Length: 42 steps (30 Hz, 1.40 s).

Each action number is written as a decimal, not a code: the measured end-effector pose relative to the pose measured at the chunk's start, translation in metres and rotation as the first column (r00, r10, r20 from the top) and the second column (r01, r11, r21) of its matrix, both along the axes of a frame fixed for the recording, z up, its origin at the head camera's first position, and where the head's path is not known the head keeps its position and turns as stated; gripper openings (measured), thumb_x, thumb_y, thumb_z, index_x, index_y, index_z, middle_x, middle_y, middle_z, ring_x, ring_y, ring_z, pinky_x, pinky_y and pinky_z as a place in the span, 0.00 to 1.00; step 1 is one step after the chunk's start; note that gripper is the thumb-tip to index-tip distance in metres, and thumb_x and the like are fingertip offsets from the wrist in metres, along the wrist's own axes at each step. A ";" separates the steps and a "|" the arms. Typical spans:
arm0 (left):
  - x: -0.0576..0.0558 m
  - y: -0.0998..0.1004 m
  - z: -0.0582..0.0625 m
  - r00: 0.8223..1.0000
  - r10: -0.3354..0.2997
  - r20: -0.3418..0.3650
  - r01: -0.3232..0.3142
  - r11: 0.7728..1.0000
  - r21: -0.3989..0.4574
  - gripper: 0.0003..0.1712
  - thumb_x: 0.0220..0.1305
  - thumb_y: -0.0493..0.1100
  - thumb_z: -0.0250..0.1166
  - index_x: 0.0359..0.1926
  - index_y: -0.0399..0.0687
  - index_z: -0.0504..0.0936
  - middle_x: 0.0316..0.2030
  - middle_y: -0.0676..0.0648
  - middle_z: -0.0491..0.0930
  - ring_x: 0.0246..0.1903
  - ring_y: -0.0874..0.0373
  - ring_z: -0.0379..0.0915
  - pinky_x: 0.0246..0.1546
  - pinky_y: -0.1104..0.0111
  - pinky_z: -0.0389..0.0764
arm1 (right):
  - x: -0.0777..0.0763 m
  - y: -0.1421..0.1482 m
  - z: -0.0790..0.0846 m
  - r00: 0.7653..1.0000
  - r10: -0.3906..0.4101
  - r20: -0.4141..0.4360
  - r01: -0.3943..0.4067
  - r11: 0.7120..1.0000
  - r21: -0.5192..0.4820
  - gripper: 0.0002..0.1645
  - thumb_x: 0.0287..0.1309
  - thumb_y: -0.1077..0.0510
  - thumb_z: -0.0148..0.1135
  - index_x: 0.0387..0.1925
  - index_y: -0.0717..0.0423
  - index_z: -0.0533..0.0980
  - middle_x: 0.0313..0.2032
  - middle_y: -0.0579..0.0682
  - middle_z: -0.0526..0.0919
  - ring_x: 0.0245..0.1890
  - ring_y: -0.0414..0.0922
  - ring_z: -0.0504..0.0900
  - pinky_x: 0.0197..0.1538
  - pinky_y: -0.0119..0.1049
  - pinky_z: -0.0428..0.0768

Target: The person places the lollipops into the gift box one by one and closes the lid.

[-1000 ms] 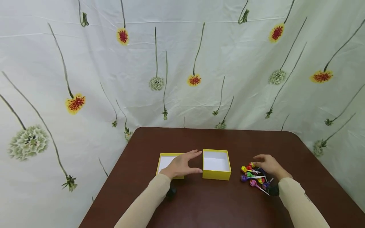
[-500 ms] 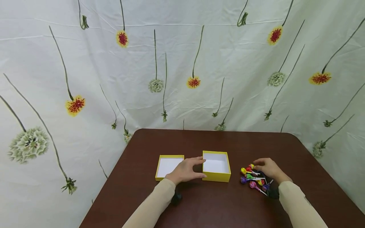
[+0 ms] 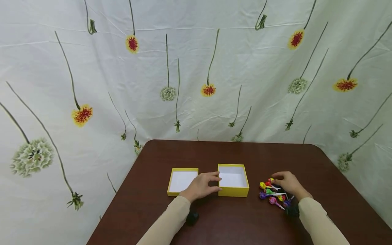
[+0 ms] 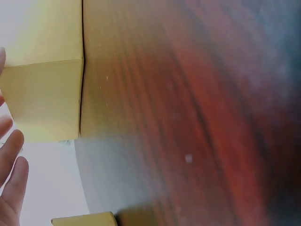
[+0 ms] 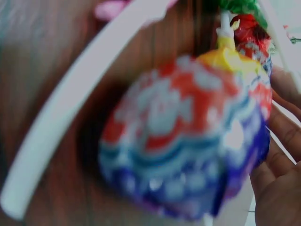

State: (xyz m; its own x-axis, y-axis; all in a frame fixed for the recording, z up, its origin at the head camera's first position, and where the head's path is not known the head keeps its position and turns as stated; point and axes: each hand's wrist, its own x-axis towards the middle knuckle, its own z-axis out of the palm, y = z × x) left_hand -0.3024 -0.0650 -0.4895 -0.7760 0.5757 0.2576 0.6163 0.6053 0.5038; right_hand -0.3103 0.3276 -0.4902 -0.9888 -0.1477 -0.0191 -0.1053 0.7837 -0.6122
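Observation:
My left hand (image 3: pixel 202 185) is at the left wall of a yellow box (image 3: pixel 233 191) with a white inside. Its thumb and fingers are held apart, with the fingertips overlapping the box's left edge. In the left wrist view, fingers (image 4: pixel 11 153) show beside the box's yellow side (image 4: pixel 44 96). On the right, my right hand (image 3: pixel 289 182) has its fingertips right at a red lollipop (image 3: pixel 268 182) at the far edge of a small pile; I cannot tell whether they pinch it. A wrapped red, white and blue lollipop (image 5: pixel 174 136) fills the right wrist view, partly hiding that hand.
Left of the box lies a shallow yellow lid (image 3: pixel 180 182), white inside up. Several lollipops, among them a purple one (image 3: pixel 262 195) and a pink one (image 3: pixel 273 200), lie by my right hand. The brown table (image 3: pixel 232 224) ends at a flowered curtain (image 3: pixel 196 68).
My left hand has moved right, from over the lid to the box's left wall, uncovering more of the lid. The right hand stays over the lollipops, its thumb and forefinger slightly closer together.

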 end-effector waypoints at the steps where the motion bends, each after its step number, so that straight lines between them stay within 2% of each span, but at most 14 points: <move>1: 0.000 0.000 0.000 1.000 -0.004 -0.008 0.004 1.000 -0.001 0.23 0.62 0.52 0.72 0.56 0.49 0.86 0.66 0.47 0.76 0.64 0.52 0.75 0.61 0.61 0.80 | 0.000 0.000 0.000 1.000 0.002 -0.002 -0.002 1.000 -0.002 0.19 0.67 0.59 0.62 0.54 0.68 0.80 0.54 0.70 0.81 0.52 0.65 0.80 0.49 0.57 0.83; 6: -0.001 0.002 -0.002 1.000 -0.017 -0.023 0.017 1.000 0.001 0.22 0.62 0.50 0.71 0.55 0.49 0.86 0.64 0.46 0.78 0.62 0.53 0.77 0.60 0.62 0.81 | 0.001 -0.002 -0.001 1.000 0.006 -0.014 -0.006 1.000 -0.007 0.18 0.68 0.60 0.61 0.53 0.68 0.80 0.53 0.71 0.81 0.50 0.64 0.81 0.47 0.56 0.84; 12: 0.002 -0.002 -0.005 1.000 0.001 0.007 -0.001 1.000 0.021 0.21 0.66 0.47 0.69 0.58 0.48 0.85 0.64 0.46 0.78 0.62 0.51 0.77 0.60 0.61 0.81 | -0.001 -0.004 -0.003 1.000 -0.010 -0.013 0.009 1.000 -0.004 0.18 0.67 0.60 0.61 0.53 0.68 0.81 0.53 0.70 0.81 0.51 0.65 0.80 0.51 0.59 0.82; 17: 0.005 -0.003 -0.003 1.000 0.017 0.025 -0.018 0.999 0.038 0.20 0.66 0.47 0.69 0.57 0.48 0.85 0.64 0.46 0.78 0.62 0.52 0.77 0.60 0.60 0.81 | -0.001 -0.007 -0.002 0.999 -0.021 -0.028 0.020 1.000 -0.023 0.16 0.67 0.61 0.62 0.52 0.68 0.81 0.50 0.69 0.82 0.47 0.60 0.83 0.47 0.54 0.85; 25: 0.011 -0.003 -0.002 1.000 0.019 0.010 -0.020 1.000 0.024 0.20 0.65 0.48 0.69 0.56 0.49 0.86 0.63 0.46 0.79 0.60 0.52 0.79 0.58 0.61 0.82 | 0.002 -0.011 -0.002 0.998 -0.043 -0.055 0.042 0.999 -0.015 0.14 0.65 0.62 0.63 0.49 0.67 0.82 0.47 0.67 0.85 0.43 0.57 0.84 0.43 0.51 0.85; 35: 0.015 -0.003 -0.007 1.000 0.023 -0.013 -0.023 0.999 0.041 0.19 0.65 0.47 0.69 0.56 0.49 0.86 0.62 0.47 0.80 0.57 0.53 0.81 0.56 0.62 0.83 | 0.005 -0.009 -0.002 0.996 -0.069 -0.055 0.068 0.997 -0.021 0.15 0.65 0.62 0.63 0.50 0.67 0.82 0.49 0.67 0.84 0.45 0.58 0.84 0.46 0.54 0.85; 42: 0.016 -0.005 -0.006 1.000 0.022 -0.012 -0.021 0.997 0.077 0.20 0.65 0.46 0.69 0.56 0.46 0.86 0.62 0.45 0.80 0.57 0.52 0.81 0.56 0.60 0.84 | 0.002 -0.009 0.005 0.995 -0.074 -0.073 0.070 0.996 -0.055 0.17 0.66 0.60 0.63 0.52 0.67 0.81 0.51 0.68 0.83 0.47 0.61 0.83 0.48 0.57 0.84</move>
